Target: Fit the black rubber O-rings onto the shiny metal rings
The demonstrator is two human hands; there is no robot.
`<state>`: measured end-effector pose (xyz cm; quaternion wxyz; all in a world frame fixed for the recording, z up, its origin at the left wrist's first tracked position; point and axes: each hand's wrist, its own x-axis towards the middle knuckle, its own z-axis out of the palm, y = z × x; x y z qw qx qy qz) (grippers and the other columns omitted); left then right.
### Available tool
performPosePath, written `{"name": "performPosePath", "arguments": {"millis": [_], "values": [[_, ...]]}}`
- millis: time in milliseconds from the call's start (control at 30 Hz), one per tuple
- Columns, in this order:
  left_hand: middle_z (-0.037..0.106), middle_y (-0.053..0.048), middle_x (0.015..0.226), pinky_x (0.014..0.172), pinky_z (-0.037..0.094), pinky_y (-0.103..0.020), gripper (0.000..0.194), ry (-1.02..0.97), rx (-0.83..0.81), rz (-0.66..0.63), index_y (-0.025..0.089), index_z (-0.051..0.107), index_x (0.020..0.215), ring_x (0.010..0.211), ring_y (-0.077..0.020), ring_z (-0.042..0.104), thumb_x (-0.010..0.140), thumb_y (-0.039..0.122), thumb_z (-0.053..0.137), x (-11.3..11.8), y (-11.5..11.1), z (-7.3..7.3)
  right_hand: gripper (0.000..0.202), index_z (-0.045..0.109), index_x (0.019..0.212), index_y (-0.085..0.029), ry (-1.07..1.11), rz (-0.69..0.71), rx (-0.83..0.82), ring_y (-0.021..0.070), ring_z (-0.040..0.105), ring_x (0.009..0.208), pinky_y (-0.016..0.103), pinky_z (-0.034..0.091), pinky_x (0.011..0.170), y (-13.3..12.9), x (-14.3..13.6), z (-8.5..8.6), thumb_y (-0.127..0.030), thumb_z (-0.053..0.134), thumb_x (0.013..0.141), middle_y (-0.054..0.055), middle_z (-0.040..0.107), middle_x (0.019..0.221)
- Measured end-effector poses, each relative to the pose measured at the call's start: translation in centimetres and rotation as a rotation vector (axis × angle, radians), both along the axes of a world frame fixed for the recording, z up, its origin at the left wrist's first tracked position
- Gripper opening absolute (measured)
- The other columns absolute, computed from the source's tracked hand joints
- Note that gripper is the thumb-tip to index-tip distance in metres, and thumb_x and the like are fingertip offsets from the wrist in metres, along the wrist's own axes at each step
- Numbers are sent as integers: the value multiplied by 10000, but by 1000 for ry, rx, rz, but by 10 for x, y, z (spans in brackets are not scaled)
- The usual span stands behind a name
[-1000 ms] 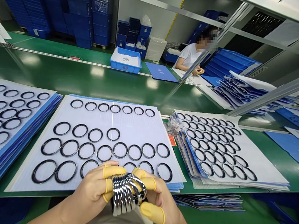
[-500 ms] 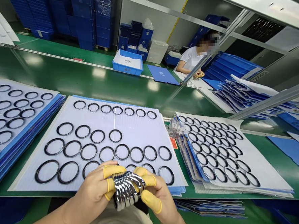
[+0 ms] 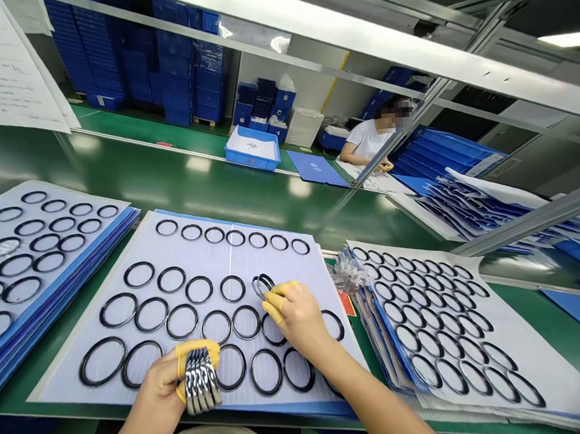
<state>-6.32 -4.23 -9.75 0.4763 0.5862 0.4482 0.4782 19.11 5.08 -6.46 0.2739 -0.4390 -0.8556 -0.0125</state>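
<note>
The green worktop point(image 3: 170, 182) carries a pale sheet point(image 3: 283, 266) with rows of black rings point(image 3: 198, 276). Over its near part, the left hand point(image 3: 159, 385) grips a bunch of shiny rings point(image 3: 202, 381); farther right, the right hand point(image 3: 300, 314) pinches at least one ring point(image 3: 261, 285) beside the second row from far.

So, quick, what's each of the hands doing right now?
Left hand: closed around a bunch of shiny rings.
Right hand: fingers pinching at least one black-and-silver ring; exact count unclear.
</note>
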Motion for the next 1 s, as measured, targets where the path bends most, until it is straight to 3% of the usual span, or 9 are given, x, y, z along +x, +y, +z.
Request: {"name": "performPosePath", "arguments": {"millis": [167, 333, 433, 533, 633, 700, 867, 1000], "values": [[714, -48, 1048, 797, 599, -297, 200, -22, -2, 11, 277, 768, 903, 944, -233, 684, 857, 197, 591, 2, -7, 0, 105, 729, 926, -201, -174, -10, 10, 211, 569, 746, 343, 389, 666, 15, 6, -11, -231, 651, 863, 62, 710, 826], [712, -41, 1014, 807, 600, -302, 218, 60, 30, -63, 256, 740, 854, 943, -220, 682, 891, 193, 535, 4, -7, 1, 133, 740, 880, -166, -238, -114, -26, 246, 585, 747, 367, 392, 665, 18, 36, -3, -186, 608, 878, 115, 707, 814], [700, -47, 1043, 735, 610, -253, 254, 136, 83, -118, 245, 727, 877, 939, -205, 683, 890, 137, 498, 6, -2, 5, 124, 735, 922, -154, -225, -127, -74, 254, 602, 764, 378, 435, 699, 7, 40, 5, -197, 653, 839, 117, 708, 845], [686, -57, 1054, 717, 605, -232, 315, 242, 189, -150, 230, 719, 919, 892, -174, 684, 882, 75, 446, 10, 5, 18, 185, 704, 1015, -166, -59, -74, -194, 222, 613, 831, 343, 480, 755, -18, 28, 16, -219, 606, 867, 90, 686, 884], [683, -61, 1021, 774, 584, -258, 339, 376, 377, -145, 207, 690, 944, 909, -165, 659, 881, 24, 411, 16, 12, 32, 177, 715, 929, -190, 406, 143, -659, 170, 581, 734, 285, 487, 684, -46, 6, 27, -292, 585, 867, 45, 615, 791], [681, -66, 1003, 796, 568, -278, 340, 446, 511, -131, 188, 663, 933, 945, -172, 631, 872, -13, 396, 21, 15, 36, 231, 727, 887, -191, 582, 234, -828, 165, 533, 701, 290, 461, 663, -59, -9, 31, -394, 652, 806, 23, 551, 744], [681, -78, 1004, 971, 494, -411, 336, 569, 717, -60, 162, 609, 893, 958, -183, 624, 839, -73, 375, 35, 19, 31, 345, 678, 668, -161, 836, 249, -1021, 175, 473, 696, 319, 401, 673, -68, -35, 26, -498, 754, 676, 18, 508, 692], [683, -77, 1001, 1004, 481, -420, 325, 592, 742, -45, 175, 614, 908, 967, -186, 637, 864, -43, 377, 43, 17, 29, 382, 623, 614, -169, 968, 262, -1132, 171, 455, 706, 313, 387, 681, -69, -37, 20, -511, 790, 636, 17, 517, 692]]}}
